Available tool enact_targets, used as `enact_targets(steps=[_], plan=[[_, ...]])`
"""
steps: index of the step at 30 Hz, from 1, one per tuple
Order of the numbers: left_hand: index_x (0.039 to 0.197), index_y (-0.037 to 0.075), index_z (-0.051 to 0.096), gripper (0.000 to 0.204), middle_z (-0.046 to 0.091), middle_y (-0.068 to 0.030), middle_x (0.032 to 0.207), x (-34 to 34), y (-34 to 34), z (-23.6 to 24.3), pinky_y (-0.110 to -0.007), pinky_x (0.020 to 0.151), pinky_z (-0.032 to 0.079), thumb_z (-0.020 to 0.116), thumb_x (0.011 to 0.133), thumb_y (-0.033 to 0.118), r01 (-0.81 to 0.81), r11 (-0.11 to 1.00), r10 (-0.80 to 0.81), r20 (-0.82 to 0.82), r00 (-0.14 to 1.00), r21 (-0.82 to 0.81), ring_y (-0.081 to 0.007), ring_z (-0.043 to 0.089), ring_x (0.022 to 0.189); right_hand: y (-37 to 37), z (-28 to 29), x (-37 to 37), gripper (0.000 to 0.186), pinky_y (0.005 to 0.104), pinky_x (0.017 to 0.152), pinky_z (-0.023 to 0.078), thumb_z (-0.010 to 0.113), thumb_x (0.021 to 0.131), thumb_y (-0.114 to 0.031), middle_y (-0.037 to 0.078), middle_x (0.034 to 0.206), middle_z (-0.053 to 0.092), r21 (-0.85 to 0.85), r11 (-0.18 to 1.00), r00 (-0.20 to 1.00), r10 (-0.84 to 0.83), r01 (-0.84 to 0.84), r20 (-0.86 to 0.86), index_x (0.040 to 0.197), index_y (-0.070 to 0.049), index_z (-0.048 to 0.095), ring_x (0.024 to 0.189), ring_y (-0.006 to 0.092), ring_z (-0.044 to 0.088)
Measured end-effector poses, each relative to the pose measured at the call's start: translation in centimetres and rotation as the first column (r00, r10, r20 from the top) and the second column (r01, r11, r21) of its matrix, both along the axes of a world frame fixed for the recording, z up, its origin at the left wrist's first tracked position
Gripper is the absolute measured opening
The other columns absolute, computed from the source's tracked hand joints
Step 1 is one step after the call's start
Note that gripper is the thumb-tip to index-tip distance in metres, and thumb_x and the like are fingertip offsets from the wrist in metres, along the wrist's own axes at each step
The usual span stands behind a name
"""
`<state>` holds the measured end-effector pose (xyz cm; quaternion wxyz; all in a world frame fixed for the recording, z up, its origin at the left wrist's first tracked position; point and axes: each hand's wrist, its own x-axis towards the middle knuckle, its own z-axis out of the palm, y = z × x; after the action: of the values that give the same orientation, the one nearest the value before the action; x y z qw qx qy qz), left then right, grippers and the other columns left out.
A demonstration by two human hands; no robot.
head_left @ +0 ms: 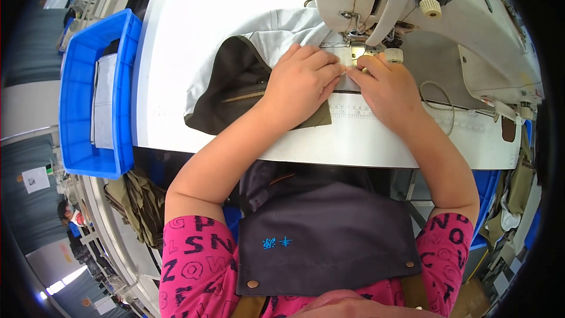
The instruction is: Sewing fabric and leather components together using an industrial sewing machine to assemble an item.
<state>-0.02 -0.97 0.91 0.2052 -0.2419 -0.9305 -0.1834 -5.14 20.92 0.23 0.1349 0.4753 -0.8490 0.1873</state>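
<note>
A garment piece (232, 79), dark olive outside with pale grey lining (276, 35), lies on the white sewing table under the sewing machine (435, 17). A brass-toned zipper (244, 96) shows on its dark side. Just left of the presser foot (357, 53), my left hand (303, 79) rests on the fabric, its thumb and fingers pinched together at the lining's edge. My right hand (385, 88) pinches the same edge from the right, close to the foot. The fingertips of both hands almost meet, and they hide the bit of cloth between them.
A blue plastic bin (126, 94) holding folded pale cloth stands at the table's left end. Ruler markings run along the front of the white tabletop (376, 141). A loop of cord (452, 106) lies right of my right hand. Olive cloth (138, 200) hangs below the bin.
</note>
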Motion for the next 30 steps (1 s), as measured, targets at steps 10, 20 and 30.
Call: enact_targets(steps=[10,20,30], plan=[[0.102,0.010,0.079,0.019,0.075,-0.0014,0.105,-0.4,0.2,-0.4,-0.035,0.083,0.055,0.078,0.082,0.011,-0.011,0.999,0.013,-0.053,0.999,0.037,-0.0221,0.068,0.095,-0.1,0.1,0.1,0.024,0.0394,0.069,0.052,0.070,0.081,-0.003,0.004,0.092,0.063,0.053,0.998,0.999,-0.047,0.046,0.014,0.105,-0.007,0.073,0.080,0.0255,0.063],[0.100,0.011,0.079,0.017,0.075,-0.0008,0.101,-3.2,-0.3,-0.8,-0.035,0.079,0.057,0.075,0.084,0.010,-0.025,0.998,0.032,-0.105,0.994,0.062,-0.0242,0.068,0.092,-0.8,-0.3,-0.4,0.027,0.0396,0.065,0.047,0.071,0.082,-0.004,0.005,0.080,0.068,-0.006,0.989,0.983,-0.150,0.150,-0.109,0.109,-0.007,0.074,0.079,0.0266,0.063],[0.099,0.013,0.079,0.016,0.074,-0.0013,0.096,-4.5,-0.7,-1.3,-0.036,0.078,0.057,0.074,0.084,0.009,-0.018,0.995,0.031,-0.127,0.991,0.100,-0.0254,0.067,0.090,-0.7,-0.2,-0.4,0.029,0.0381,0.063,0.046,0.072,0.078,-0.003,0.004,0.078,0.066,-0.028,0.989,0.980,-0.146,0.143,-0.135,0.106,-0.008,0.074,0.078,0.0248,0.061]])
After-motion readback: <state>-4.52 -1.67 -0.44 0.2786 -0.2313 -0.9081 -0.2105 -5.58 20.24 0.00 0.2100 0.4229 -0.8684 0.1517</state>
